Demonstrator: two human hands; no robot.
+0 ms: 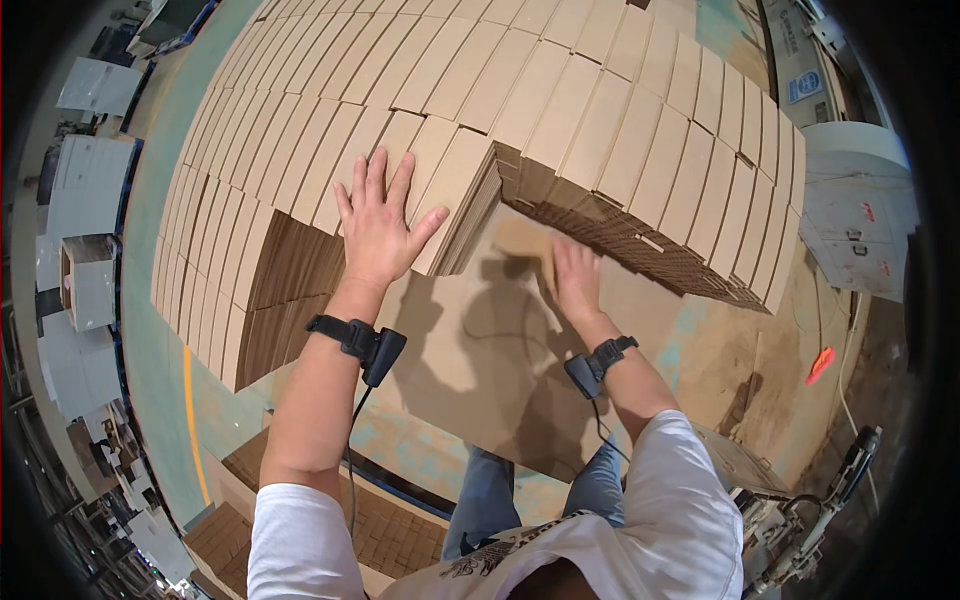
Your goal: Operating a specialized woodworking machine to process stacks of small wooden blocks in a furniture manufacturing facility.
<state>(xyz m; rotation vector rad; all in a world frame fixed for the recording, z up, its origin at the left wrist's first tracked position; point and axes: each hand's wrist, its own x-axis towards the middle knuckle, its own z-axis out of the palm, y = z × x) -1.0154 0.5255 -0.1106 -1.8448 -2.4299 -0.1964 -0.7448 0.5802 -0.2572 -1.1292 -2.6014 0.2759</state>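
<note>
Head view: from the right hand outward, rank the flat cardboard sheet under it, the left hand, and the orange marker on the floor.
1. Flat cardboard sheet: directly under the right hand, touching.
2. Left hand: to its left, flat on the cardboard stack.
3. Orange marker: far right, on the floor.

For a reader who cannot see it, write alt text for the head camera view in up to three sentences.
A person's left hand lies flat, fingers spread, on top of a tall stack of folded cardboard sheets, while the right hand reaches low into the gap beside it, onto a flat cardboard sheet. Rows of similar cardboard stacks fill the view beyond. Both wrists wear black strapped devices.
</note>
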